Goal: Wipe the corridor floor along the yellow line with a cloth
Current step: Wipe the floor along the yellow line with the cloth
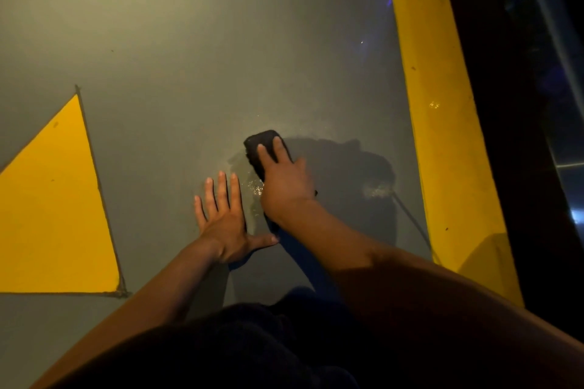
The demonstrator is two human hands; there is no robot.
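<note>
Dark clothing fills bottom of view. Grey floor (189, 41) wide open ahead; yellow line (442, 136) right, yellow triangle (60, 215) left. Left hand (226, 224) flat, fingers spread, bracing. Right hand (284, 180) presses dark cloth (264, 144) on wet patch, mid-wipe. Next, likely: stroke toward line.

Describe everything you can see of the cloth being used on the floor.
The cloth is dark, nearly black, and looks bunched into a thick pad. It lies on the grey floor at the edge of a wet, glistening patch. The right hand presses on it, fingers extended over its top. Its weave cannot be made out.
</note>
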